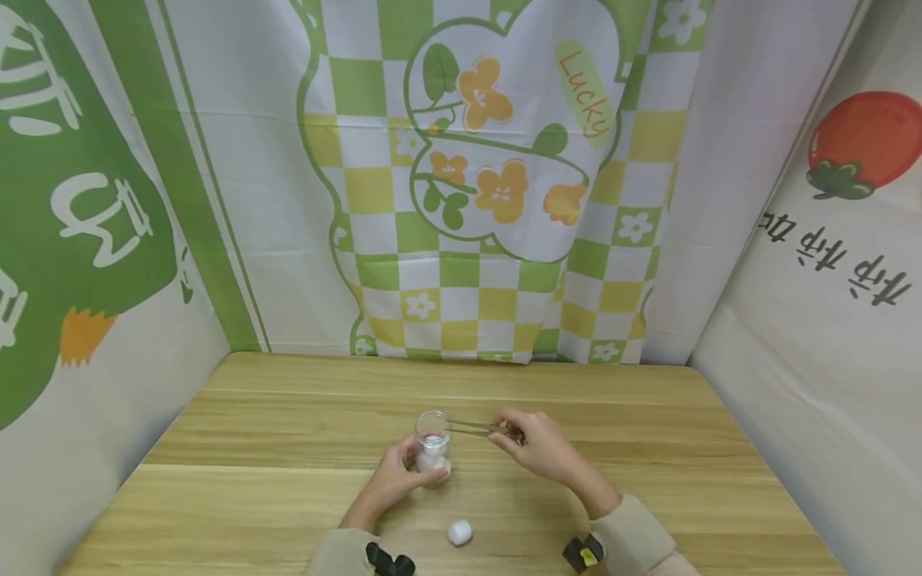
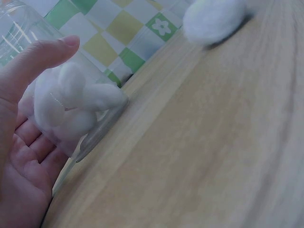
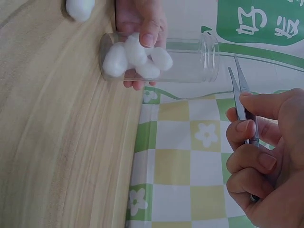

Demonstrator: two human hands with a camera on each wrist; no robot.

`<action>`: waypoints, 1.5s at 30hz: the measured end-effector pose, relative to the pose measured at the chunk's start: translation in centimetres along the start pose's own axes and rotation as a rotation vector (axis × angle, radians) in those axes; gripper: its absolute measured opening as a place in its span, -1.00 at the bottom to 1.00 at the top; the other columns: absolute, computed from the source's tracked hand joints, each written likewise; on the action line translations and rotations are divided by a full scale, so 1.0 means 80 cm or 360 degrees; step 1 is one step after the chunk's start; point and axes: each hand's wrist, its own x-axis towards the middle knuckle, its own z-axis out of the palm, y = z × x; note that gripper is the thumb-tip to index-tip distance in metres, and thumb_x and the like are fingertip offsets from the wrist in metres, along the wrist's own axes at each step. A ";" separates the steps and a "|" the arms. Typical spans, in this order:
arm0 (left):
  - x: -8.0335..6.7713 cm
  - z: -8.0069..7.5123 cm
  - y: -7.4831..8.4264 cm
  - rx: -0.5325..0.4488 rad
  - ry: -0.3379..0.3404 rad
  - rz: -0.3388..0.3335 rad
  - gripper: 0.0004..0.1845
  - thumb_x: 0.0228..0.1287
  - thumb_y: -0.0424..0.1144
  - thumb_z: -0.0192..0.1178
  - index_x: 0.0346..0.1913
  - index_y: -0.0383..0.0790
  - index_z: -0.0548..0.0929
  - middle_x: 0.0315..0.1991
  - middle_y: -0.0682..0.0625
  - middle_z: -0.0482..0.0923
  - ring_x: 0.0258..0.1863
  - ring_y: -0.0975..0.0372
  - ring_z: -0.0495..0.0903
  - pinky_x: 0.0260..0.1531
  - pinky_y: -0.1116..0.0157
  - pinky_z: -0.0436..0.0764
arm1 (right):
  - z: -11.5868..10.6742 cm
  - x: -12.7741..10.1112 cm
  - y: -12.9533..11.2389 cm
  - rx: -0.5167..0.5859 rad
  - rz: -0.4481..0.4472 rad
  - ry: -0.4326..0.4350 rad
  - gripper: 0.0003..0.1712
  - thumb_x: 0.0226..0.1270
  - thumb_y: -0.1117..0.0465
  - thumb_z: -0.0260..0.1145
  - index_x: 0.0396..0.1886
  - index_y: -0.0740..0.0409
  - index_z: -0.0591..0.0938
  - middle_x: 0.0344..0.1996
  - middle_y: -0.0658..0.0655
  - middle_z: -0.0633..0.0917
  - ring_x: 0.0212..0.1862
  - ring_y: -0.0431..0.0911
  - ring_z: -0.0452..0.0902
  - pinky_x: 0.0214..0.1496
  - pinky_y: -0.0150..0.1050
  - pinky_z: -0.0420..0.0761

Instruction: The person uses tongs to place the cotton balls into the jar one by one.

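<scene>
Left hand [image 1: 394, 478] grips clear glass jar [image 1: 432, 442] at lower centre of frame, upright on wooden table [image 1: 288, 448], cotton balls [image 3: 135, 59] inside. Right hand [image 1: 542, 448] pinches metal tweezers [image 1: 471, 428], tips at jar mouth. Loose cotton ball [image 1: 459, 532] near bottom edge.

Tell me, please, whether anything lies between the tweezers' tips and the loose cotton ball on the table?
Nothing visible blocks it. The tweezers, pinched in the right hand, point at the mouth of the clear jar that the left hand grips; the loose cotton ball lies apart on bare table, nearer the person.
</scene>
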 end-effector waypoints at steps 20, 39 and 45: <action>0.003 0.001 -0.003 0.0036 0.0012 -0.0008 -0.37 0.07 -0.23 0.42 0.22 -0.28 0.47 0.15 -0.21 0.59 0.18 0.15 0.54 0.24 0.50 0.43 | 0.004 -0.015 0.005 0.0057 -0.0015 -0.0076 -0.82 0.35 0.19 0.26 -0.17 0.19 0.63 -0.42 0.08 0.75 -0.47 -0.45 0.45 -0.47 -0.56 0.49; 0.001 0.001 -0.003 0.0020 0.0014 -0.0007 -0.34 0.07 -0.24 0.42 0.24 -0.31 0.45 0.16 -0.23 0.59 0.20 0.06 0.54 0.22 0.50 0.43 | 0.012 -0.028 0.008 -0.0010 -0.0069 -0.0065 -0.89 0.29 0.21 0.31 -0.25 0.15 0.64 -0.50 0.02 0.71 -0.50 -0.50 0.36 -0.48 -0.58 0.46; 0.000 0.001 -0.001 0.0018 0.0017 -0.0010 -0.33 0.06 -0.24 0.43 0.25 -0.32 0.44 0.15 -0.23 0.59 0.18 0.06 0.55 0.20 0.50 0.44 | 0.015 -0.033 0.009 -0.0001 -0.0047 -0.0139 -0.86 0.32 0.18 0.29 -0.23 0.16 0.64 -0.51 0.03 0.72 -0.49 -0.48 0.41 -0.47 -0.58 0.47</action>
